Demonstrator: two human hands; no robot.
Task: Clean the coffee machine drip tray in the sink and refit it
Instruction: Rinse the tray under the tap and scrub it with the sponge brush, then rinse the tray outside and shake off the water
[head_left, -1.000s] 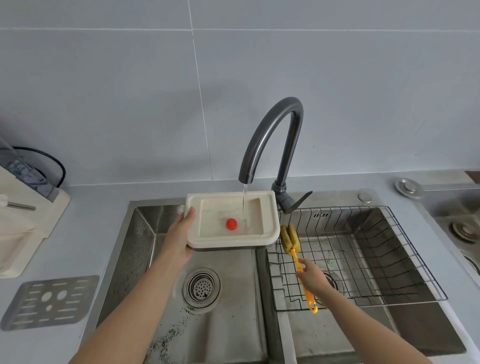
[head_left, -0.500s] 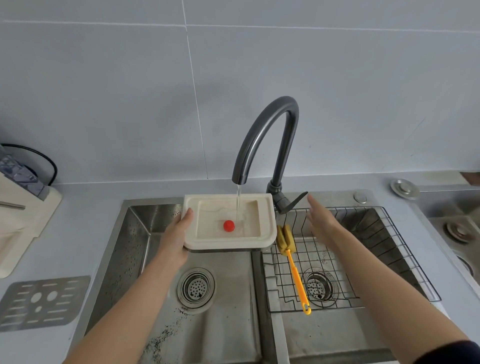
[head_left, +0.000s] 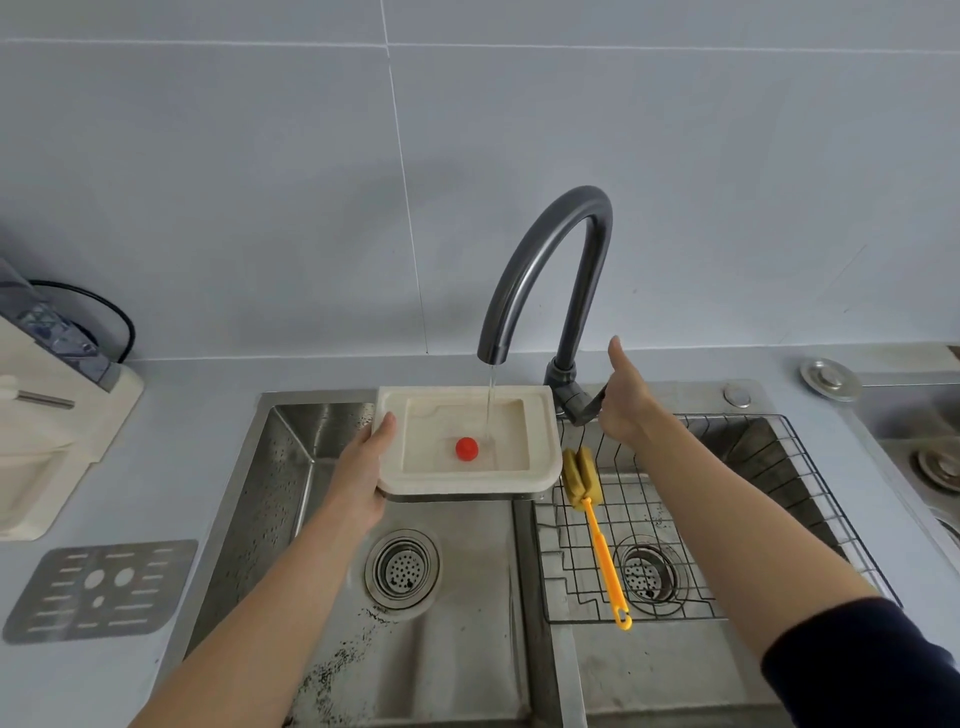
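Note:
My left hand (head_left: 363, 475) grips the left edge of the cream drip tray (head_left: 543, 441) and holds it level over the left sink basin (head_left: 291, 499). A thin stream of water from the dark curved faucet (head_left: 550, 260) falls into the tray, beside a small red float (head_left: 466, 448). My right hand (head_left: 626, 397) rests on the faucet's lever handle (head_left: 584, 408), thumb raised, fingers wrapped round it. The yellow sponge brush (head_left: 592, 512) with its orange handle lies loose on the wire rack (head_left: 727, 514) in the right basin.
The cream coffee machine (head_left: 47, 415) stands on the counter at far left, its cable behind it. The tray's metal grate (head_left: 98, 590) lies flat on the counter in front of it. A hob (head_left: 930, 457) is at the far right. Both basins have open drains.
My right hand let go of the sponge brush, which now lies on the rack, and rose to the faucet lever. The tray stays under the water in my left hand.

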